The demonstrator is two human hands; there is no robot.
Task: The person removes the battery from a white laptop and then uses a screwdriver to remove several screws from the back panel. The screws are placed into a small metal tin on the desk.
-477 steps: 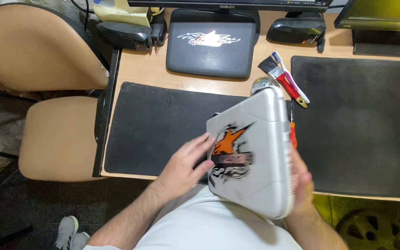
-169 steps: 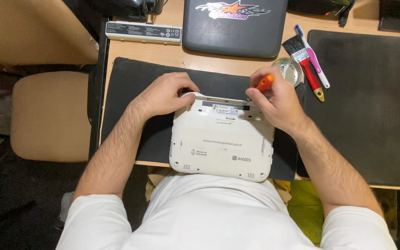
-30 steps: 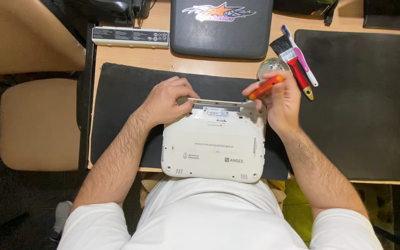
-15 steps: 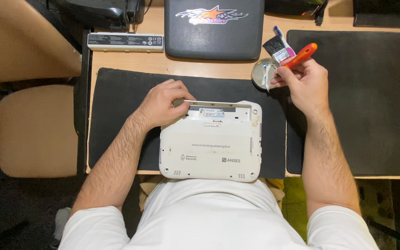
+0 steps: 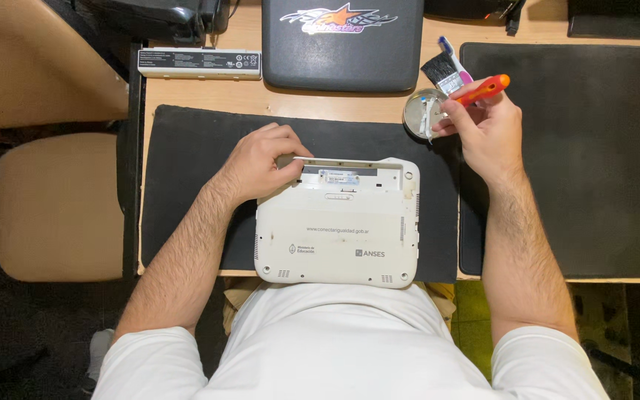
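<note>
A small white laptop (image 5: 337,238) lies upside down on a black mat (image 5: 187,170) at the desk's near edge, its battery bay empty along the far side. My left hand (image 5: 261,161) rests on the laptop's far left corner. My right hand (image 5: 481,126) holds an orange-handled screwdriver (image 5: 484,90), its tip over a small round metal tin (image 5: 418,112) just beyond the mat.
A grey laptop battery (image 5: 200,63) lies at the back left. A dark laptop with a star sticker (image 5: 342,41) sits behind the mat. A brush (image 5: 440,70) lies by the tin. A second black mat (image 5: 579,148) covers the right. A tan chair (image 5: 57,207) stands left.
My right hand has lifted the screwdriver away from the laptop's far right corner and carried it back and right to the metal tin. My left hand stays on the laptop.
</note>
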